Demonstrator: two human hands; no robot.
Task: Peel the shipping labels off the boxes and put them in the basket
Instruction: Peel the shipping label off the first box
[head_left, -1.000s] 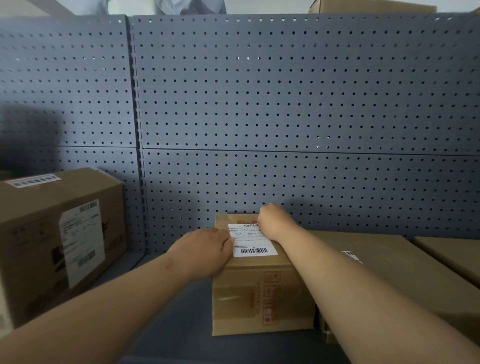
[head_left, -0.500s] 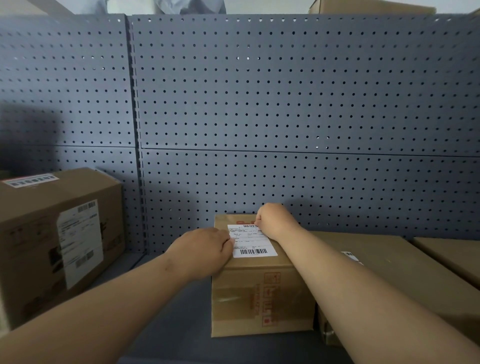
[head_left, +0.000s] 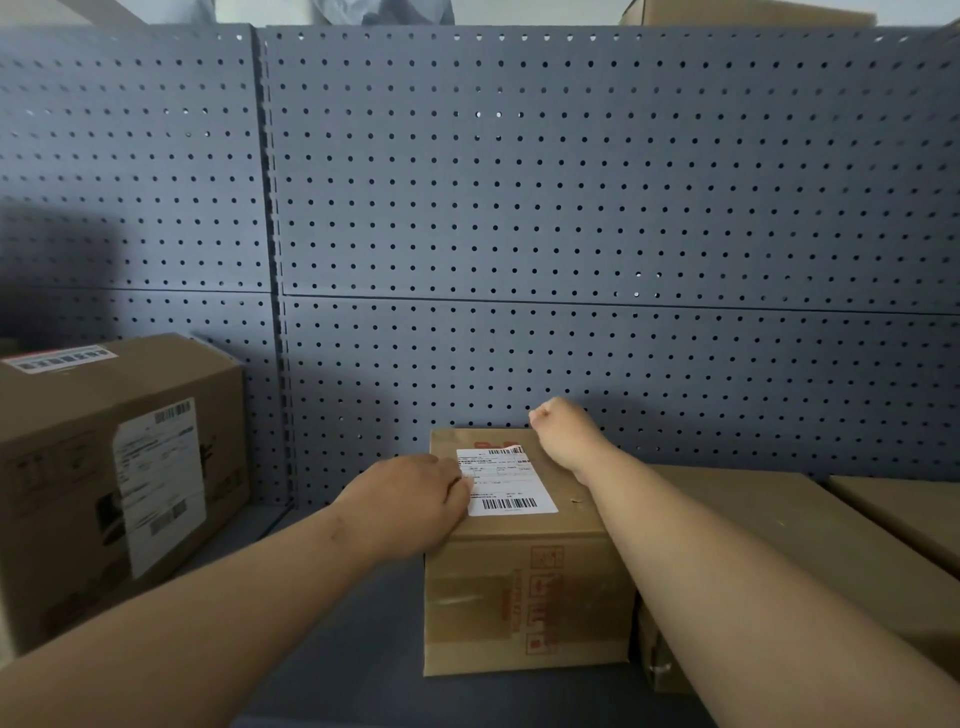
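Small brown cardboard box (head_left: 524, 587) sits on grey shelf (head_left: 353, 644) w/ a white paper shipping label (head_left: 506, 483) flat on its top, far right corner lifted a bit. Left hand (head_left: 410, 506) lies flat, fingers spread, pressing box top beside label. Right hand (head_left: 563, 431) curled closed just past the label's far corner (can't tell if it pinches the corner). Matte perforated metal panel (head_left: 571, 208) behind.

Light: dim and even, brighter above the pegboard (head_left: 571, 208).
Shadows: soft dark patch at left, under hands.
Edges: bowed by wide lens.
Focus: slightly soft.
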